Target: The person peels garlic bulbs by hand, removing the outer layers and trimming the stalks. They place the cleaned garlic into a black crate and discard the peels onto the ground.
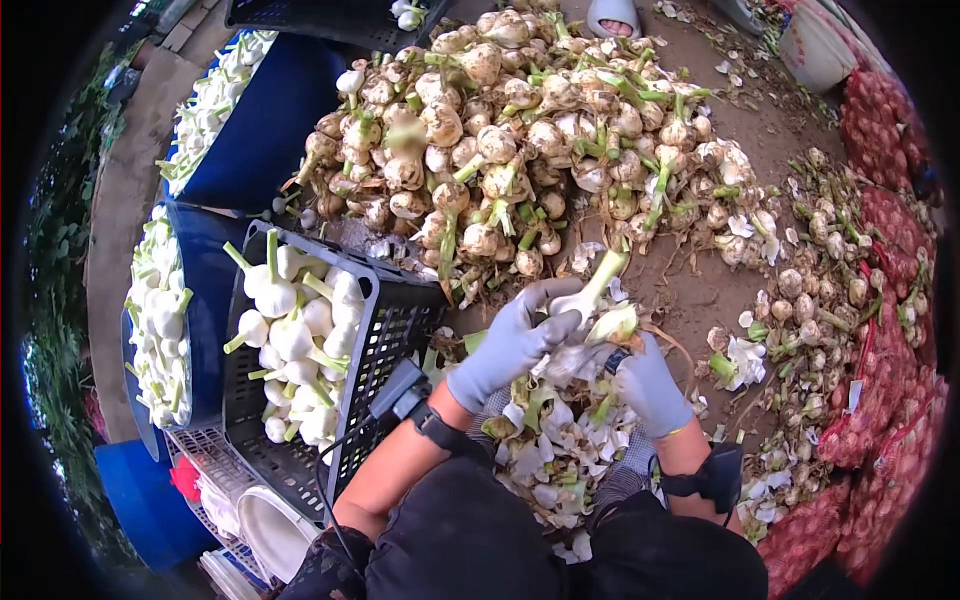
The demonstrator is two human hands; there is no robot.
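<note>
My left hand (515, 345), in a grey glove, is closed around a garlic bulb (575, 303) whose pale green stem points up and away. Below the bulb, loose papery skin (572, 362) hangs between my two hands. My right hand (650, 385), gloved as well, has its fingers curled close to the bulb. A small dark object (615, 361) shows at its fingertips; its kind is not clear. Under my hands, a heap of peeled skins (545, 450) lies between my legs.
A big pile of unpeeled garlic (500, 130) lies ahead. To the left stand a black crate (390, 320) of clean white bulbs and blue tubs (215, 290) filled with more. Red mesh sacks (870, 390) line the right side, with smaller bulbs (800, 300) scattered beside them.
</note>
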